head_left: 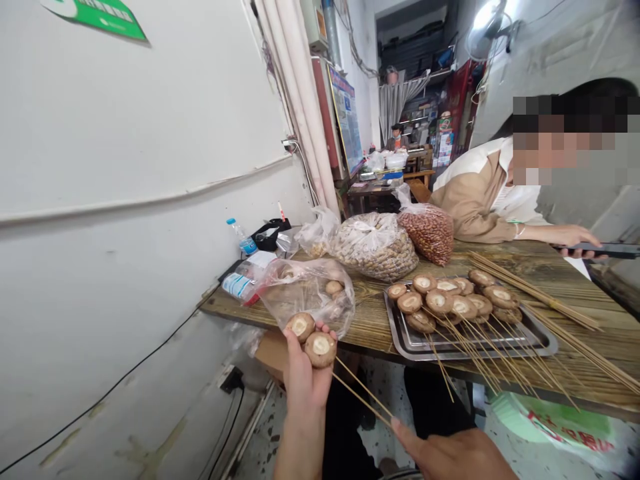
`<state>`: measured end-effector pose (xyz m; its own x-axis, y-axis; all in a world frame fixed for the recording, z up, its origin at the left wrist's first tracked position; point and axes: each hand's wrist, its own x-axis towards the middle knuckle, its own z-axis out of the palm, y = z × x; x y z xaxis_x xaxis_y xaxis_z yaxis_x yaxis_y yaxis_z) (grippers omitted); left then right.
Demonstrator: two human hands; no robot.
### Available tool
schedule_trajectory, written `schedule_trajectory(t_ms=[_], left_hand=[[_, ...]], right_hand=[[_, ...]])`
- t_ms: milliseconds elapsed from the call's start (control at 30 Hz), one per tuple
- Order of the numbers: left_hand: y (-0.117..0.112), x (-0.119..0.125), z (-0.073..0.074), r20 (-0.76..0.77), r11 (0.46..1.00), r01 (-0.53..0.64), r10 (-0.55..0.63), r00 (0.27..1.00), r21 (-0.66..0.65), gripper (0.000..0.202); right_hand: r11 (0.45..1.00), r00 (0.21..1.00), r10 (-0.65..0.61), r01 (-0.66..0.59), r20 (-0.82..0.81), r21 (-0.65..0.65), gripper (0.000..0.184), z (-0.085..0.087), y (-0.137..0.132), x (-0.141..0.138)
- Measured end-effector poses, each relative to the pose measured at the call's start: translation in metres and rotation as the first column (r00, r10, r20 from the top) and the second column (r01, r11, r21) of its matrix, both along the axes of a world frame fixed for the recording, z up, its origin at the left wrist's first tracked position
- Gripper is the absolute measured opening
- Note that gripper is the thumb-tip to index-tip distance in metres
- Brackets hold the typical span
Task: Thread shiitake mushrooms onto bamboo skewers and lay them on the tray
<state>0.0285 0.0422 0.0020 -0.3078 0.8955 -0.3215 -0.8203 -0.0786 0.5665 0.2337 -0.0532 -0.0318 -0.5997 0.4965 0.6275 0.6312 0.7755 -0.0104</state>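
White wall [180, 107] rises on our left, and a wooden surface [370, 320] with dark grain stretches ahead of us. Just off its near edge, our left hand [304, 375] curls around two mushrooms [321, 349], which touch side by side with their pale stem sides showing. Two thin sticks [359, 391] slant from them to our right hand [453, 453], whose forefinger meets their lower ends; we cannot tell whether the thumb pinches them too. Beyond the left hand we see a clear plastic bag [305, 283] with loose mushrooms [334, 287] inside. To the right, a metal tray [545, 345] carries a pile of skewered mushrooms [440, 301], their sticks jutting over its near rim. Behind sit a large bag of peanuts [375, 250] and, touching it, a bag of reddish nuts [427, 233]. Bare sticks [540, 293] lie beside the tray, near another person [480, 213] holding a dark device [620, 251].
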Motion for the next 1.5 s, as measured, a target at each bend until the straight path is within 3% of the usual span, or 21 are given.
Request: schedule_trajectory(t_ms=[267,533,933,1400,1500], left_hand=[[0.000,0.009,0.005,-0.022,0.999,-0.017,0.017,1.000,-0.033,0.039],[0.001,0.010,0.006,-0.029,0.999,-0.029,0.028,0.999,-0.022,0.039],[0.002,0.007,0.009,0.005,0.999,-0.045,0.045,0.999,-0.003,0.039],[-0.002,0.012,0.007,-0.084,0.997,-0.070,0.073,0.994,0.040,0.040],[-0.003,0.015,0.007,-0.092,0.996,-0.069,0.074,0.993,0.049,0.039]], right_hand=[[0.998,0.998,-0.057,0.056,0.025,0.037,0.045,0.004,0.004,-0.008],[0.998,0.999,-0.037,0.037,0.015,0.046,0.040,0.008,0.004,-0.006],[0.992,0.997,-0.072,0.069,0.027,0.103,0.041,0.001,0.004,-0.008],[0.997,0.996,-0.061,0.058,0.060,0.053,0.048,0.011,0.007,-0.007],[0.998,0.993,-0.056,0.051,0.103,0.045,0.042,0.011,0.008,-0.006]])
